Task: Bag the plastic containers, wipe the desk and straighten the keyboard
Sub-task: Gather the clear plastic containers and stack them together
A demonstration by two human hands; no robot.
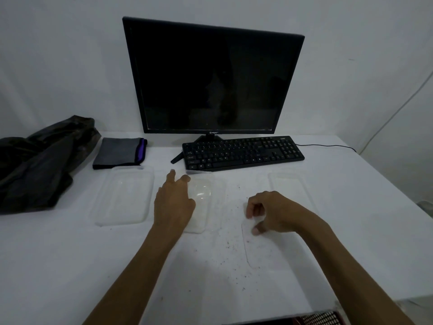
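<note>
Several clear plastic containers lie on the white desk (70, 254). One container (124, 195) sits at the left, a middle container (206, 202) in front of the keyboard, and a third container (288, 186) at the right. My left hand (174, 200) rests with straight fingers on the middle container's left edge. A flat clear lid (260, 252) lies nearer to me. My right hand (269, 212) has its fingers curled at the lid's far corner and seems to pinch it. The black keyboard (243, 152) lies slightly askew. A crumpled black bag (39, 160) lies at the far left.
A folded grey cloth with a purple edge (120, 152) lies between the bag and the monitor (210, 78). Dark crumbs (225, 242) are scattered over the desk's middle. The keyboard cable (328, 145) runs off to the right. A red perforated basket (321, 319) shows below the front edge.
</note>
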